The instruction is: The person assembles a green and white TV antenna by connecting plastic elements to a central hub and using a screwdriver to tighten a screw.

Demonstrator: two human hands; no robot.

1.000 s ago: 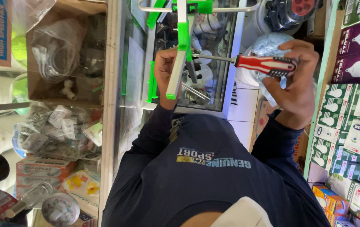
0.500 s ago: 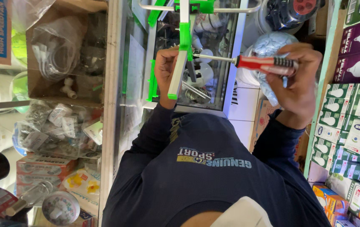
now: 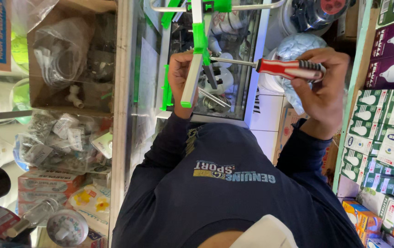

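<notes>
Left side: cardboard box of bagged fittings.
Left hand: fingers closed around a white and green bar.
Screwdriver: tip meets the bar just beside those fingers.
Right hand: clenched on its red handle.

One screwdriver, two hands, two purple bulb boxes.

We see a red-and-black screwdriver handle, a white bar with bright green ends, our navy sleeves, and green-and-white boxes.
</notes>
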